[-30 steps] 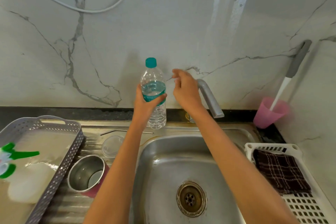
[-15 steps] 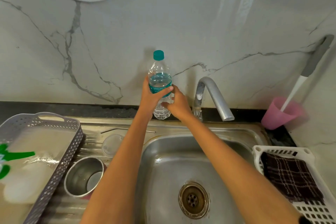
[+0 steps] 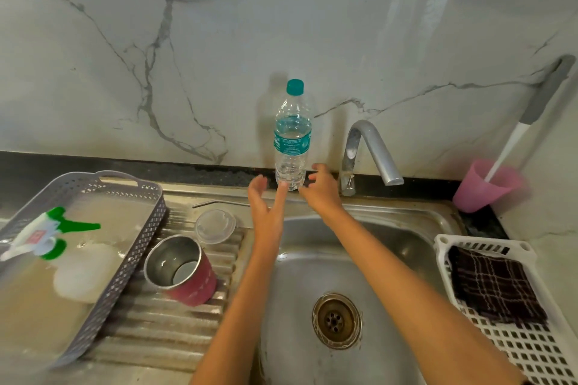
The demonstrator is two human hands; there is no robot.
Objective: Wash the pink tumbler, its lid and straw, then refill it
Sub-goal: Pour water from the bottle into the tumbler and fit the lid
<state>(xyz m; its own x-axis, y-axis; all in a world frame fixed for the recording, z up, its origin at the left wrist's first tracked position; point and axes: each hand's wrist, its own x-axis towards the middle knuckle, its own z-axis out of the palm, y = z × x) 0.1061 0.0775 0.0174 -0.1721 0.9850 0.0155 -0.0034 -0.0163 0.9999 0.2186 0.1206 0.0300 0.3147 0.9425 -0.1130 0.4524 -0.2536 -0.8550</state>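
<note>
Clear water bottle (image 3: 292,141) stands on the sink (image 3: 391,208) rim between left hand (image 3: 266,212) and right hand (image 3: 322,194), fingers (image 3: 281,195) apart

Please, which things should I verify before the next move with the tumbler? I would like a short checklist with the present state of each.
1. Water bottle upright behind the sink, cap on: ok.
2. Left hand and right hand open near the bottle's base, holding nothing: ok.
3. Tumbler on the drainboard, mouth uncovered: ok.
4. Lid lying beside the tumbler, straw behind it: ok.
5. Tap running no water: ok.
6. Water inside the tumbler: cannot tell.
</note>
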